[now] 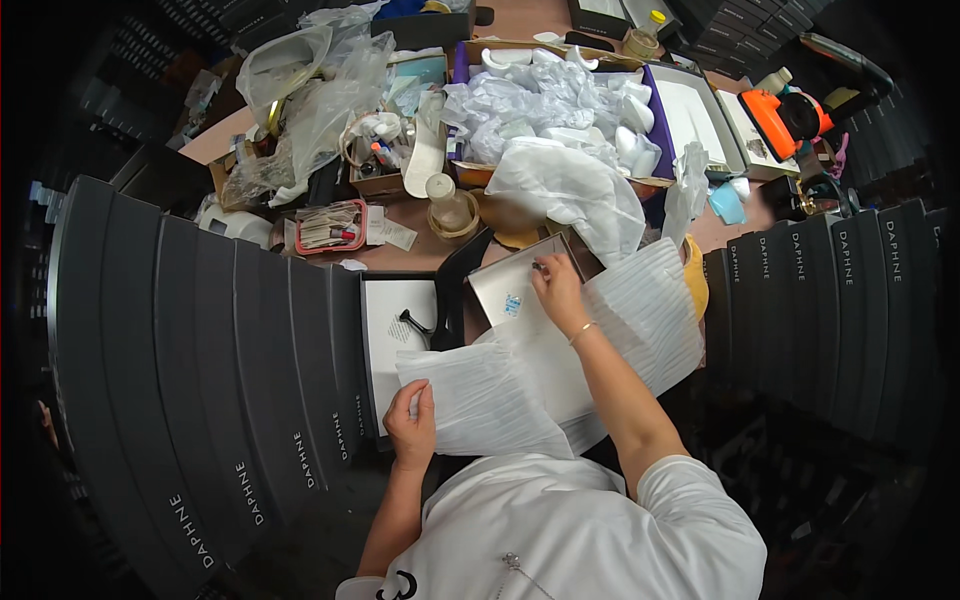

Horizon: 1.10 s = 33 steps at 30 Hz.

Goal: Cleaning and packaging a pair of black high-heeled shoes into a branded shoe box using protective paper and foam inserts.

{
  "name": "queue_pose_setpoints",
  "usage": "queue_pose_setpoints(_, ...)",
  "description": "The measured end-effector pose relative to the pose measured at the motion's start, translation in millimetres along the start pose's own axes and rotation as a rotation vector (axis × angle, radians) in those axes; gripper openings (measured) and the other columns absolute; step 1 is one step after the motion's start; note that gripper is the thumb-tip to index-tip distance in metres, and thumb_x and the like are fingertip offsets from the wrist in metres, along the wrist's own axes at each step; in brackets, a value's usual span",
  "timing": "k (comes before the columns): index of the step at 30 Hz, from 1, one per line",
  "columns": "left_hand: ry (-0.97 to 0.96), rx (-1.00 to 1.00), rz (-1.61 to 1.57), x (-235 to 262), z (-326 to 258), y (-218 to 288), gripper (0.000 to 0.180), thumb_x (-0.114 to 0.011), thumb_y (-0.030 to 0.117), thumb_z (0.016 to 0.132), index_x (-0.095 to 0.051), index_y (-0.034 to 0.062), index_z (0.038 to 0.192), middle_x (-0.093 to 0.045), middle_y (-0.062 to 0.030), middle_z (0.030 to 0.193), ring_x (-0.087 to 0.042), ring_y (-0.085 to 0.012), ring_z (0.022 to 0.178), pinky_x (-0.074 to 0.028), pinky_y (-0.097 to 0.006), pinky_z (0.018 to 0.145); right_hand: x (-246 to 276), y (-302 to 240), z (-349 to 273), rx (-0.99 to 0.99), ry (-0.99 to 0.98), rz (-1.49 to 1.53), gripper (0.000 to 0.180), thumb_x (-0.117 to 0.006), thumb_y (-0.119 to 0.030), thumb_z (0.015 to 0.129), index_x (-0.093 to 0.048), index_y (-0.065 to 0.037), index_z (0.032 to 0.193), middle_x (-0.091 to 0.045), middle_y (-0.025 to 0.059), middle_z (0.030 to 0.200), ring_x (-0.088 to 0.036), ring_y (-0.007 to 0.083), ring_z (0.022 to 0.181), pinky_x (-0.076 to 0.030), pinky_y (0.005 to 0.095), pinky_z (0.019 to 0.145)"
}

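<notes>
My left hand (pixel 410 425) pinches the edge of a white, pleated packing sheet (pixel 490 400) in front of me. My right hand (pixel 556 288) reaches into an open shoe box (pixel 489 283) with a white inside. Its fingers are closed, and a small dark thing shows at their tips; its kind is too small to make out. A small blue-and-white packet (pixel 513 305) lies in the box beside that hand. More pleated sheet (pixel 650 320) spreads out under my right forearm. To the left, another white-lined box part (pixel 385 300) holds a slim black curved object (pixel 418 325).
Stacks of dark shoe boxes (pixel 230 330) wall in my left, with more dark boxes (pixel 820 290) on the right. Beyond stand a purple-edged carton (pixel 655 110) of crumpled tissue, a glass jar (pixel 450 205), a red basket (pixel 330 248) of slips and an orange device (pixel 780 120).
</notes>
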<state>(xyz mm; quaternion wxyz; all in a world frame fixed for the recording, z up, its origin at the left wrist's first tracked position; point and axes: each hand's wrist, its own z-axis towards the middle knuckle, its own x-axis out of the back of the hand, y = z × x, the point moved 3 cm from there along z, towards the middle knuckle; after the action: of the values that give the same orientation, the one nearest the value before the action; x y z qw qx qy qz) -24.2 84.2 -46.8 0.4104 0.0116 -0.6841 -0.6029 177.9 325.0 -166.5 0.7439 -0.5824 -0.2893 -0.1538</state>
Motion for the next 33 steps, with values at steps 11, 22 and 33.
queue_pose_setpoints(11, -0.012, 0.039, -0.092, -2.0, 33.7, 14.4, 0.012, -0.063, 0.007, 0.089, -0.066, -0.001, 0.097, -0.069, -0.0122, 0.086, -0.065, -0.0202, 0.077, -0.05, -0.03, 0.07, 37.9, -12.5, -139.8, 0.059, -0.655, -0.478, 0.053, -0.074, -0.019, 0.075, -0.054, -0.007, 0.123, -0.051, 0.0206, 0.12, -0.053, 0.0352, 0.106, -0.047, 0.0448, 0.088)
queue_pose_setpoints(22, 0.053, 0.188, -0.578, -9.9, 48.4, -15.8, 0.057, -0.055, 0.021, 0.097, -0.029, 0.0082, 0.146, -0.057, -0.0146, 0.121, -0.056, -0.0225, 0.111, -0.043, -0.033, 0.095, 37.4, -44.4, -60.6, -0.026, -0.638, -0.431, 0.057, -0.066, -0.021, 0.083, -0.046, -0.003, 0.134, -0.046, 0.0275, 0.133, -0.051, 0.046, 0.115, -0.046, 0.0461, 0.094)
queue_pose_setpoints(33, -0.512, 0.235, 0.047, -101.1, 130.0, -54.2, 0.081, -0.073, 0.037, 0.078, -0.036, 0.0027, 0.141, -0.054, -0.0237, 0.127, -0.055, -0.0286, 0.114, -0.042, -0.037, 0.097, 17.5, -134.8, -144.9, 0.425, -0.607, -0.286, 0.069, -0.071, -0.03, 0.08, -0.043, -0.001, 0.137, -0.045, 0.0183, 0.137, -0.034, 0.0345, 0.135, -0.029, 0.0486, 0.11)
